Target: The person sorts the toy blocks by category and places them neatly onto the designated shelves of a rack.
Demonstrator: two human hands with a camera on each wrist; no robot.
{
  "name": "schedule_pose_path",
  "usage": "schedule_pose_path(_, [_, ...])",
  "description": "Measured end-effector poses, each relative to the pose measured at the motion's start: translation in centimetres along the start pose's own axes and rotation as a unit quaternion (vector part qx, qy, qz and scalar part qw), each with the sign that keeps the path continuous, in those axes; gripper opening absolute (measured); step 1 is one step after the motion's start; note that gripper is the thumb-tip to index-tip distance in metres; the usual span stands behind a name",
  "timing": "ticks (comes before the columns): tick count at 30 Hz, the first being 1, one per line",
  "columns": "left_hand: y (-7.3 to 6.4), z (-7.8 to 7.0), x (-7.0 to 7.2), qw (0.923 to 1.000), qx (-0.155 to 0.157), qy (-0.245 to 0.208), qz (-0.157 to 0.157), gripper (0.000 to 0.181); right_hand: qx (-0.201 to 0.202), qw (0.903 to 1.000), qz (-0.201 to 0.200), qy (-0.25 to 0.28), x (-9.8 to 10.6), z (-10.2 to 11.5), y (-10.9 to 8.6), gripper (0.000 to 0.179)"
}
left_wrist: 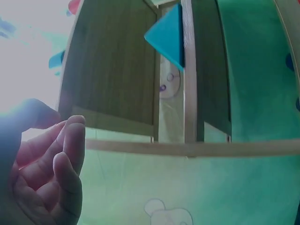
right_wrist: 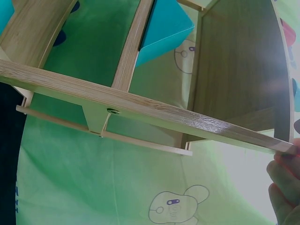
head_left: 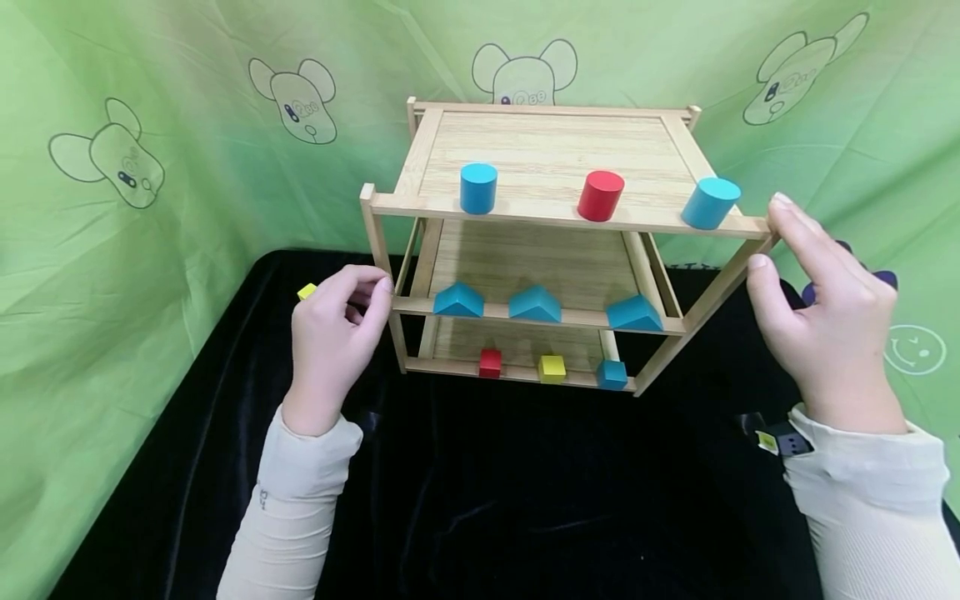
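A three-tier wooden shelf rack [head_left: 547,146] stands before me. My left hand [head_left: 330,333] hovers by its left post, fingers loosely curled and thumb near the index fingertip. Nothing shows between those fingertips in the left wrist view. At the upper right corner, my right hand [head_left: 840,317] grips the post [right_wrist: 225,126] between thumb and index finger. Along the top front edge are a blue cylinder [head_left: 478,189], a red cylinder [head_left: 601,197] and another blue cylinder [head_left: 711,203]. Three blue triangular blocks [head_left: 535,304] line the middle tier. The lowest tier carries red [head_left: 491,363], yellow [head_left: 552,369] and blue cubes [head_left: 612,375].
Black cloth [head_left: 480,500] covers the surface under and in front of the rack. A green curtain [head_left: 195,50] with printed animal heads hangs behind and at the sides. A small yellow block [head_left: 306,292] shows beyond my left knuckles, partly hidden by the hand.
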State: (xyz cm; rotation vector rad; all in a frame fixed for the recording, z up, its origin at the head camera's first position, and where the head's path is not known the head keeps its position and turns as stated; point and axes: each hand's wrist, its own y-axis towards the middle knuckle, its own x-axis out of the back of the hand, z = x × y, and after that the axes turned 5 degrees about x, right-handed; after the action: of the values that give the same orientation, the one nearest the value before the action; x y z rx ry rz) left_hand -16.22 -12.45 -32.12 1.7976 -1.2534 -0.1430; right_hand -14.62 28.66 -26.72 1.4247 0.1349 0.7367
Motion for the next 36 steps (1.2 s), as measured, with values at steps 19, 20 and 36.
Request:
schedule_pose_path(19, [0.5, 4.9, -0.6, 0.9939, 0.103, 0.028, -0.027, 0.016, 0.002, 1.0, -0.001, 0.001, 0.0, 0.1, -0.1, 0.04])
schedule_pose_path(20, [0.5, 5.2, -0.6, 0.9934, 0.107, 0.029, -0.028, 0.016, 0.001, 1.0, -0.002, 0.001, 0.0, 0.1, -0.1, 0.04])
schedule_pose_path(36, [0.1, 10.4, -0.7, 0.9762, 0.211, 0.024, -0.045, 0.019, -0.001, 1.0, -0.002, 0.006, -0.1, 0.1, 0.0, 0.04])
